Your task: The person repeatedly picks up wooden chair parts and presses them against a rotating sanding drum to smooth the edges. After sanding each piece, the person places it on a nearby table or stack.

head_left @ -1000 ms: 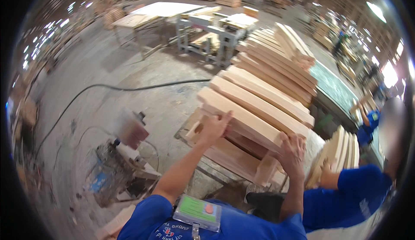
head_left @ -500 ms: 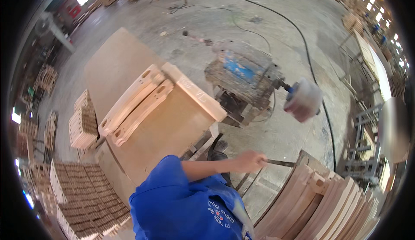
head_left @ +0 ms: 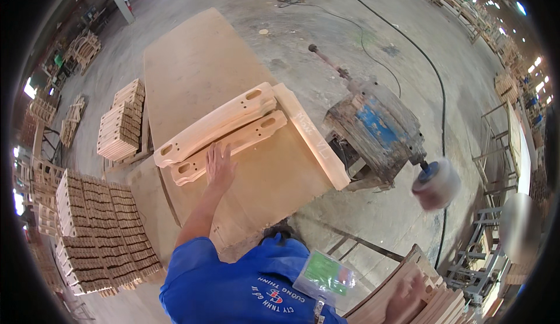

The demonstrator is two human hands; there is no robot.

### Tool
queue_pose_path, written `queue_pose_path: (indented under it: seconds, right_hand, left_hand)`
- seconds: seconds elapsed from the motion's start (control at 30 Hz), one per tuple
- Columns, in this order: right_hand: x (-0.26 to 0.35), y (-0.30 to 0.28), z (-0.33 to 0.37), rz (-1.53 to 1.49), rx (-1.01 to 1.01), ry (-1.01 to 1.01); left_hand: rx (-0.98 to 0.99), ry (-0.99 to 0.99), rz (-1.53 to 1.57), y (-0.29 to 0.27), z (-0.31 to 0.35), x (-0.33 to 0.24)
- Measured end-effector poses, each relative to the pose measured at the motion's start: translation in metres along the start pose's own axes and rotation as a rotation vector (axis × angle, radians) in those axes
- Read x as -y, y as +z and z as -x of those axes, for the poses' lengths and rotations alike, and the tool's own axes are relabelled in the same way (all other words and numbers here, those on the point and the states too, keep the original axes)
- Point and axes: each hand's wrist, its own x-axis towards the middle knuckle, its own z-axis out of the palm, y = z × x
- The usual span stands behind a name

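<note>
Boards (head_left: 217, 124) lie on the table (head_left: 195, 55), with a machine (head_left: 376, 128) right of it and stacks (head_left: 102, 233) left.

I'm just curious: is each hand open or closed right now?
Left hand: open, at the nearer slotted wooden piece.
Right hand: blurred over the wooden stack; cannot tell.

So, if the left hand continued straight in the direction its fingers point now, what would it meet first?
Probably the farther slotted wooden piece, just ahead of the left hand. The hand overlaps the nearer wooden piece in this view; its exact height is unclear.
</note>
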Motion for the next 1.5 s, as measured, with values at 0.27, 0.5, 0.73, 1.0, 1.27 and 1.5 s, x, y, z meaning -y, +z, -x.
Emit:
queue_pose_path:
  seconds: [0.27, 0.5, 0.73, 1.0, 1.27, 1.5]
  right_hand:
    - [0.086, 0.167, 0.022, -0.126, 0.950, -0.146]
    - [0.193, 0.267, 0.028, -0.137, 1.242, -0.402]
    - [0.216, 0.315, 0.059, -0.525, 1.281, -0.198]
    - [0.263, 0.366, 0.063, -0.927, 1.531, 0.310]
    - [0.315, 0.414, 0.037, -1.095, 1.540, 0.570]
    - [0.311, 0.410, 0.039, -1.047, 1.512, 0.519]
  left_hand:
    - [-0.055, 0.004, 0.359, -0.008, -0.108, 0.057]
    - [0.385, 0.022, 0.318, -0.008, -0.194, 0.110]
    - [0.785, -0.263, 0.728, -0.021, -0.184, 0.185]
    - [1.090, -0.508, 1.002, -0.020, -0.137, 0.212]
    - [1.058, -0.599, 1.009, -0.006, -0.078, 0.176]
    - [0.994, -0.625, 1.020, -0.018, -0.036, 0.150]
